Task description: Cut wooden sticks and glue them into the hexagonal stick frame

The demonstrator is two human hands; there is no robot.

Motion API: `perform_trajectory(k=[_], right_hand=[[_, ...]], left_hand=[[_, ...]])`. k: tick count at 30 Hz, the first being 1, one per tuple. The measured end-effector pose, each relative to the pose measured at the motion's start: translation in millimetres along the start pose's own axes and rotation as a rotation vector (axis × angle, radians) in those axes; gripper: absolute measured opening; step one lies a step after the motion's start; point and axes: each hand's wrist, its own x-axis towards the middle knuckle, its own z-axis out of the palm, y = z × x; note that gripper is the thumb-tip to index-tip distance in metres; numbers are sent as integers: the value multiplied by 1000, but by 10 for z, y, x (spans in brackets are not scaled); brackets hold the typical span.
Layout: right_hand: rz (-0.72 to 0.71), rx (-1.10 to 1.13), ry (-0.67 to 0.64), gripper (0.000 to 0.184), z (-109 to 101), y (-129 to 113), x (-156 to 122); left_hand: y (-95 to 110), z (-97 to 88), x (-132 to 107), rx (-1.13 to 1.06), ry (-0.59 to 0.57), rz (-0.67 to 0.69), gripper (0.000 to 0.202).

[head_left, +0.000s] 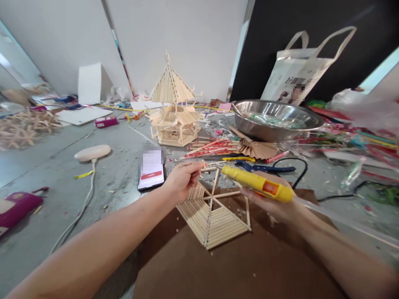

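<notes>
My left hand (182, 178) pinches a thin wooden stick (209, 169) over a part-built hexagonal roof of sticks (215, 211) that lies on a brown board (237, 257). My right hand (274, 203) grips a yellow glue gun (258, 183) with a clear glue stick trailing behind it. The gun's nozzle points left, close to the stick's end. About half of the roof frame is filled with sticks; the rest shows bare ribs.
A finished stick pavilion (173, 112) stands further back. A phone (151, 172) lies beside my left hand. Also here: a steel bowl (277, 120), a tote bag (299, 70), blue scissors (264, 168), red and plain sticks (212, 147), and cables.
</notes>
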Motion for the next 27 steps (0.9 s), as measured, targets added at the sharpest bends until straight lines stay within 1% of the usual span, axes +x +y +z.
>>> perform_trajectory(k=[3, 6, 11, 17, 27], right_hand=[[-84, -140, -56, 9, 18, -37, -10], [-125, -185, -48, 9, 28, -65, -18], [-153, -244, -73, 9, 34, -66, -23], [-164, -305, -71, 7, 23, -88, -19], [-153, -294, -89, 9, 23, -76, -10]], left_hand=[[-5, 17, -12, -15, -4, -10, 18], [-10, 35, -28, -16, -6, -15, 18], [-5, 49, -44, -19, -34, -22, 17], [0, 55, -59, -9, -39, -26, 17], [-8, 56, -56, -3, -44, -25, 17]])
